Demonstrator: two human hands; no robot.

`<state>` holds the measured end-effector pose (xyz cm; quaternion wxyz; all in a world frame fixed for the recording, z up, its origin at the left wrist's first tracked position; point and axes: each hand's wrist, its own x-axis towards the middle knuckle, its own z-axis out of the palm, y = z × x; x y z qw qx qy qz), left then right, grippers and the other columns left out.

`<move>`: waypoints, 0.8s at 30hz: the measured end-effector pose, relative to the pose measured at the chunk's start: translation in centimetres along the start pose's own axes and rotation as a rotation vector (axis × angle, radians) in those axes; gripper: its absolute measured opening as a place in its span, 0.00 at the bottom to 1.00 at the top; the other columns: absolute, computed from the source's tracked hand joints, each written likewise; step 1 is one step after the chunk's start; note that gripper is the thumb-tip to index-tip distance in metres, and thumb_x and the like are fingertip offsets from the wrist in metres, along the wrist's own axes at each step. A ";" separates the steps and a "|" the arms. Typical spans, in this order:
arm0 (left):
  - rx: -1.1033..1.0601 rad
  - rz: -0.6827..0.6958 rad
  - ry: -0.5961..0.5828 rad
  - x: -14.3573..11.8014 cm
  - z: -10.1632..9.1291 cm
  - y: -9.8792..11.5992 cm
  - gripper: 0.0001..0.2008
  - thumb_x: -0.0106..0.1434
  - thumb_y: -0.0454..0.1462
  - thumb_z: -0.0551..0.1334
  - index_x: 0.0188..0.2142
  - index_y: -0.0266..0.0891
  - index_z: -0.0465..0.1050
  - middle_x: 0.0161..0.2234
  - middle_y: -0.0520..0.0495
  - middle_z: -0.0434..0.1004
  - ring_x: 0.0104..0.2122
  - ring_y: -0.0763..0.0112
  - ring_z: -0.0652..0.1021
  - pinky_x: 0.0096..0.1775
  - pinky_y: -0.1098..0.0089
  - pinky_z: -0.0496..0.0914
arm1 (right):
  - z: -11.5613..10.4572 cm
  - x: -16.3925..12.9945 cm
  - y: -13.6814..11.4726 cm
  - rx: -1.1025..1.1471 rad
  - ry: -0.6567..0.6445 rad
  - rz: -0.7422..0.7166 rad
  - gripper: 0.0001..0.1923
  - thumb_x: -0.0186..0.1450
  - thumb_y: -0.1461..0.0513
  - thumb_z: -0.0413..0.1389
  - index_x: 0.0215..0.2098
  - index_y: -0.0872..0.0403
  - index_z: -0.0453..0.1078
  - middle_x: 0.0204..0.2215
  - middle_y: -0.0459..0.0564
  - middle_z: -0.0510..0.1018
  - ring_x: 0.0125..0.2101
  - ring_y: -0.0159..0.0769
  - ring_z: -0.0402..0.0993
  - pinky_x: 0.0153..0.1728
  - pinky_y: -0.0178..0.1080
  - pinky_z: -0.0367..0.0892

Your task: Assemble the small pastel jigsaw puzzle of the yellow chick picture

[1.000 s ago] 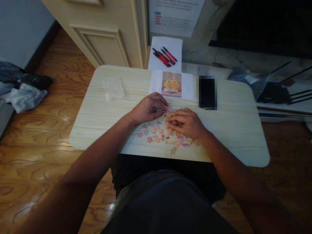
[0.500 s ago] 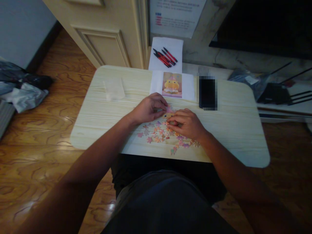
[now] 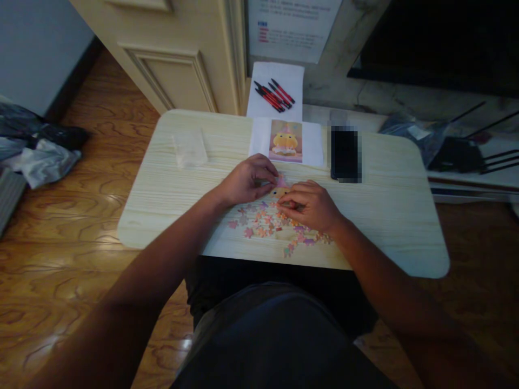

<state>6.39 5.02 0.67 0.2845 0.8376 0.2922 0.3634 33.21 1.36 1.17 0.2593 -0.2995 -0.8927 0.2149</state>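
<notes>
Puzzle pieces [image 3: 267, 224], small and pastel, are scattered loose on the near middle of the pale wooden table [image 3: 389, 216], with a small joined cluster [image 3: 279, 190] showing yellow and pink lying just beyond them between the 2 hands. The left hand [image 3: 247, 181] is curled with its fingertips pinched narrow at the left edge of that cluster; whether a separate piece is held there cannot be told. The right hand [image 3: 312, 205] rests palm down over the right part of the scatter, fingers bent and touching the cluster's near edge; a piece under the fingers is possible but hidden. Risks, as judged: the joined cluster could be split if pressed from both sides at once; loose pieces near the table's near edge could be swept off by the right wrist or forearm; a wrong piece could be forced in, since the dim light flattens the colours. Counts: 2 hands; 1 joined cluster; loose pieces roughly 30, too small and overlapped for an exact count; 1 reference picture [image 3: 286, 141] of a yellow figure, far centre; 1 dark phone [image 3: 344, 153] to its right; 1 clear plastic bag [image 3: 189, 147] at far left; about 5 red-and-black pens [image 3: 274, 95] on 1 white sheet [image 3: 295, 75] beyond the table.
</notes>
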 end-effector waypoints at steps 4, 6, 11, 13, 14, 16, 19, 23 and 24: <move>-0.002 -0.005 -0.007 -0.1 0.0 -0.2 0.06 0.69 0.39 0.70 0.41 0.45 0.88 0.46 0.42 0.88 0.49 0.59 0.85 0.55 0.53 0.79 | -0.1 0.0 -0.1 -0.006 0.010 -0.018 0.06 0.74 0.59 0.66 0.38 0.48 0.83 0.31 0.45 0.85 0.30 0.37 0.77 0.39 0.45 0.66; -0.008 -0.003 0.000 -0.1 0.1 -0.3 0.06 0.69 0.39 0.70 0.41 0.45 0.89 0.47 0.42 0.89 0.49 0.59 0.85 0.55 0.53 0.79 | -0.1 -0.1 0.0 -0.010 0.010 -0.038 0.07 0.75 0.59 0.65 0.38 0.48 0.83 0.31 0.45 0.86 0.31 0.37 0.78 0.38 0.45 0.65; -0.034 0.027 -0.004 0.0 0.1 -0.4 0.07 0.69 0.38 0.70 0.42 0.46 0.90 0.46 0.42 0.90 0.48 0.58 0.86 0.55 0.52 0.80 | 0.1 -0.2 0.3 -0.017 0.007 -0.088 0.08 0.76 0.59 0.64 0.38 0.47 0.85 0.31 0.45 0.86 0.32 0.39 0.80 0.38 0.46 0.64; -0.029 0.022 -0.012 0.0 0.1 -0.4 0.07 0.69 0.37 0.70 0.42 0.46 0.90 0.46 0.42 0.90 0.48 0.58 0.86 0.55 0.52 0.80 | 0.1 -0.2 0.4 -0.023 0.011 -0.099 0.08 0.76 0.59 0.65 0.38 0.47 0.85 0.31 0.45 0.86 0.32 0.38 0.80 0.38 0.46 0.64; -0.025 0.022 -0.014 0.0 0.1 -0.3 0.07 0.69 0.37 0.70 0.43 0.45 0.90 0.47 0.42 0.90 0.48 0.58 0.86 0.55 0.53 0.80 | 0.1 -0.2 0.4 -0.024 0.009 -0.096 0.08 0.76 0.59 0.65 0.39 0.47 0.85 0.31 0.45 0.85 0.32 0.38 0.79 0.37 0.45 0.64; -0.019 0.032 -0.010 0.0 0.1 -0.3 0.07 0.70 0.37 0.70 0.43 0.45 0.90 0.47 0.42 0.90 0.48 0.59 0.86 0.55 0.53 0.80 | 0.1 -0.2 0.4 -0.022 0.005 -0.084 0.08 0.76 0.58 0.64 0.39 0.47 0.85 0.30 0.45 0.85 0.31 0.38 0.79 0.37 0.45 0.64; 0.000 0.059 0.003 -0.1 0.1 -0.4 0.07 0.71 0.37 0.70 0.44 0.43 0.89 0.47 0.41 0.89 0.48 0.58 0.86 0.54 0.54 0.80 | -0.1 -0.2 0.2 -0.011 0.022 -0.085 0.08 0.76 0.58 0.64 0.39 0.47 0.85 0.29 0.45 0.84 0.31 0.37 0.78 0.37 0.45 0.64; 0.050 0.089 0.007 -0.1 0.0 -0.8 0.06 0.71 0.37 0.70 0.43 0.41 0.89 0.46 0.41 0.89 0.47 0.59 0.85 0.53 0.55 0.80 | -0.6 -0.2 -0.2 -0.017 0.057 -0.115 0.08 0.75 0.60 0.65 0.38 0.52 0.84 0.29 0.46 0.84 0.30 0.36 0.78 0.37 0.44 0.64; 0.067 0.097 0.004 -0.1 -0.1 -1.0 0.05 0.71 0.36 0.71 0.42 0.40 0.89 0.45 0.41 0.88 0.47 0.59 0.85 0.53 0.55 0.80 | -0.7 -0.2 -0.3 -0.024 0.062 -0.124 0.09 0.75 0.60 0.65 0.37 0.53 0.83 0.29 0.47 0.84 0.29 0.36 0.78 0.38 0.45 0.64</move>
